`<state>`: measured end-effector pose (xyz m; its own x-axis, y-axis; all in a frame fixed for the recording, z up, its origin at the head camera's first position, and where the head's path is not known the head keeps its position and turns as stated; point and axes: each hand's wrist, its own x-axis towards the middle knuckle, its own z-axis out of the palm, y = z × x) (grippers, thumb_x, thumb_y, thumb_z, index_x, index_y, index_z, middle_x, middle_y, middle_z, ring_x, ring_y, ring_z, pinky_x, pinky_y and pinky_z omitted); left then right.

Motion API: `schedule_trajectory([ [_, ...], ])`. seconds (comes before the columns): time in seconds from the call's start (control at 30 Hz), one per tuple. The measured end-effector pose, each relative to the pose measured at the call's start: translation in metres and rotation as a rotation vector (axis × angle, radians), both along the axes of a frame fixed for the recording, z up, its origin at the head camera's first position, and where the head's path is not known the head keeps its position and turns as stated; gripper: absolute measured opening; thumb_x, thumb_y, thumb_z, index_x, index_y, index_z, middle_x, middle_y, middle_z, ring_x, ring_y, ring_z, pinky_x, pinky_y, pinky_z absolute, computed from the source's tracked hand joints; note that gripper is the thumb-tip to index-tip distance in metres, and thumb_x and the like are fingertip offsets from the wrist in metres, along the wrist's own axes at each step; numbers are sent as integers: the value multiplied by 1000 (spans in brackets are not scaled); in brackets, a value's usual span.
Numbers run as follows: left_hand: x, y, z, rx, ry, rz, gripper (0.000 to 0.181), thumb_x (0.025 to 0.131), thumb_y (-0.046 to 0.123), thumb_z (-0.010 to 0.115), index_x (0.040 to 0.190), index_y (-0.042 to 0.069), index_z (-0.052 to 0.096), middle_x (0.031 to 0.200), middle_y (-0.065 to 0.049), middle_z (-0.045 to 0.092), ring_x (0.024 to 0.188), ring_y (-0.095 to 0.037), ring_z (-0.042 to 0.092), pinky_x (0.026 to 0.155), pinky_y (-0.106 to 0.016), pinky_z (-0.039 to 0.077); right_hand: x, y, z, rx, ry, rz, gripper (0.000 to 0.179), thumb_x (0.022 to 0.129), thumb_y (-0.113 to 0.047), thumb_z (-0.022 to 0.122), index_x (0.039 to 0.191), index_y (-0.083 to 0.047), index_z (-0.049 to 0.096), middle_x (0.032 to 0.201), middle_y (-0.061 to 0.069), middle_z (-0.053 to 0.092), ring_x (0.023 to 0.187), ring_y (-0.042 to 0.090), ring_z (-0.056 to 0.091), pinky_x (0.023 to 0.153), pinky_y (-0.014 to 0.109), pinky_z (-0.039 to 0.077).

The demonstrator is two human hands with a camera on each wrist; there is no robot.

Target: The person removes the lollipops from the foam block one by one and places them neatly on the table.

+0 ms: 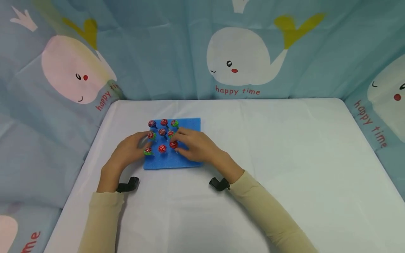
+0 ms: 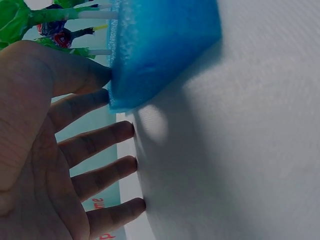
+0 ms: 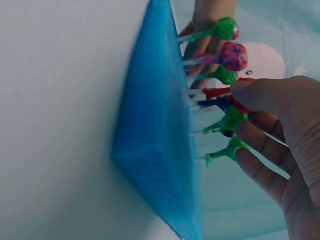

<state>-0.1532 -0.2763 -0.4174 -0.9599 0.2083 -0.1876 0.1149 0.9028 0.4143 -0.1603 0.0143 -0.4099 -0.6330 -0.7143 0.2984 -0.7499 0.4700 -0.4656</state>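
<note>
A blue foam block (image 1: 191,123) lies on the table, with several wrapped lollipops standing in it on their sticks, in rows on its left part. My right hand (image 1: 197,146) reaches over the block and pinches a red lollipop (image 1: 173,144) between thumb and finger; its stick meets the foam in the right wrist view. At the block's left side is my left hand (image 1: 128,149), its fingers extended. In the left wrist view, its thumb (image 2: 82,75) touches the foam edge near a green-wrapped lollipop (image 2: 75,51). A red lollipop (image 1: 162,148) stands between the hands.
The block rests on a white-covered table (image 1: 284,158). A blue curtain (image 1: 177,52) with whale prints hangs behind and along the sides. Black wrist cameras, such as the right one (image 1: 218,184), sit below both hands.
</note>
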Motion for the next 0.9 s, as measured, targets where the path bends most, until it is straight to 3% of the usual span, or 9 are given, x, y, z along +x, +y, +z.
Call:
schedule_trajectory([
  [0.2, -2, -3, -2, 29, 32, -27, 57, 105, 31, 59, 157, 7, 50, 159, -26, 51, 150, -50, 44, 124, -70, 34, 3, -3, -3, -18, 13, -9, 27, 97, -21, 78, 123, -16, 73, 125, -1, 71, 111, 16, 72, 93, 28, 62],
  [0.57, 1, -7, -6, 23, 47, -4, 56, 105, 31, 60, 156, 7, 52, 158, -26, 52, 150, -50, 44, 123, -71, 34, 5, -8, -8, -88, 45, 2, 17, 96, -14, 77, 113, -13, 72, 115, -1, 73, 102, 13, 72, 89, 22, 60],
  [0.9, 0, -5, -6, 41, 54, -11, 56, 105, 28, 60, 155, 7, 52, 158, -25, 54, 149, -49, 45, 124, -69, 33, 7, -4, 4, -139, 111, -27, 22, 95, -14, 78, 116, -12, 74, 118, 1, 72, 100, 13, 73, 85, 24, 62],
])
